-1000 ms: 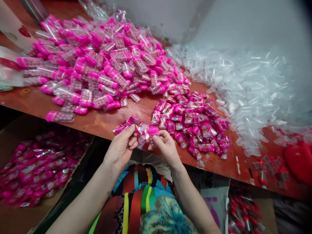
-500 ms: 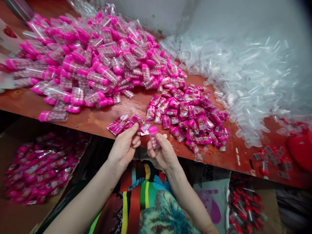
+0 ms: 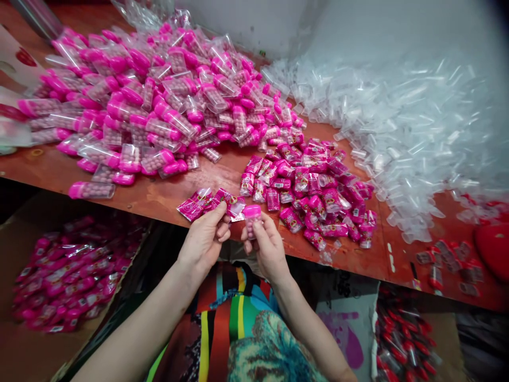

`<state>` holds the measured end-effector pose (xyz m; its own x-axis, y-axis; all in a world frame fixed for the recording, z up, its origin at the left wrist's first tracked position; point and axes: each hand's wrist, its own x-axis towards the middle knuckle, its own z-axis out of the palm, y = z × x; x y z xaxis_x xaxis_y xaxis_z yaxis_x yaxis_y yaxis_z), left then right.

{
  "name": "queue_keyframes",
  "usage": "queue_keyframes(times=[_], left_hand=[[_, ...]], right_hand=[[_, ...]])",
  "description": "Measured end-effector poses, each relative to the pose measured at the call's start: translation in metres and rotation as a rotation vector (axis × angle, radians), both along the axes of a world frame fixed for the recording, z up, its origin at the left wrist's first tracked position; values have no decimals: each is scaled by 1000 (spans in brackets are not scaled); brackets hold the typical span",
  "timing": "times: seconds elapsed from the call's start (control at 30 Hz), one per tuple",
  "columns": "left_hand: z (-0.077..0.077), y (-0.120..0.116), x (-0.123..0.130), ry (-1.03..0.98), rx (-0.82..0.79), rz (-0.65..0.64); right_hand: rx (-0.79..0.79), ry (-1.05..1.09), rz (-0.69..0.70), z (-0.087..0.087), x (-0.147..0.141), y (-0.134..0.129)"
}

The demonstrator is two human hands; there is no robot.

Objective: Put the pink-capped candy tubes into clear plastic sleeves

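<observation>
My left hand (image 3: 207, 233) pinches a pink printed wrapper (image 3: 237, 207) at the table's front edge. Beside that wrapper, more flat pink wrappers (image 3: 194, 204) lie on the wood. My right hand (image 3: 267, 241) holds a small clear bottle with a pink cap (image 3: 252, 213) and pink beads inside, cap up, close to the wrapper's right end. A large heap of pink-capped bottles (image 3: 170, 106) spreads over the left and middle of the table. Right of centre lies a pile of bottles in pink wrappers (image 3: 314, 191).
Clear containers (image 3: 401, 132) are heaped at the right on the red-brown table (image 3: 159, 196). Red-labelled pieces (image 3: 449, 254) and a red object (image 3: 493, 246) lie far right. Below stand a box of wrapped pink items (image 3: 75, 276) and one of red items (image 3: 405, 339).
The bottle in my right hand has turned slightly, its cap now facing the camera more, and the fingers have shifted around it. My left hand keeps its pinch. The view has shifted a little.
</observation>
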<state>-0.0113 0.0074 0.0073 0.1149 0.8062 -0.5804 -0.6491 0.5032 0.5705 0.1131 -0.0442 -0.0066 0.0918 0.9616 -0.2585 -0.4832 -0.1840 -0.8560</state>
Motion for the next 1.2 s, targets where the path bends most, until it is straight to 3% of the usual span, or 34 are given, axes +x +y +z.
queue_keyframes(times=[0.1,0.3,0.47,0.67,0.9,0.97,1.1,1.2], left_hand=[[0,-2,2,8,21,-9],[2,-5,3,68,89,-48],[2,-7,2,85,93,-79],[5,-6,0,21,107,-243],[2,-11,6,-52,56,-318],[2,-14,8,-55,57,-337],[1,-22,10,-24,74,-409],[2,-23,11,9,81,-435]], right_hand=[[10,-87,34,-2,-4,-3],[7,-46,115,-5,-7,-10],[5,-51,75,-4,-7,-7],[24,-82,127,-1,1,-6],[106,-554,150,-3,7,-8],[79,-448,119,-1,4,-7],[-81,-11,161,7,2,-1],[-114,14,172,13,5,3]])
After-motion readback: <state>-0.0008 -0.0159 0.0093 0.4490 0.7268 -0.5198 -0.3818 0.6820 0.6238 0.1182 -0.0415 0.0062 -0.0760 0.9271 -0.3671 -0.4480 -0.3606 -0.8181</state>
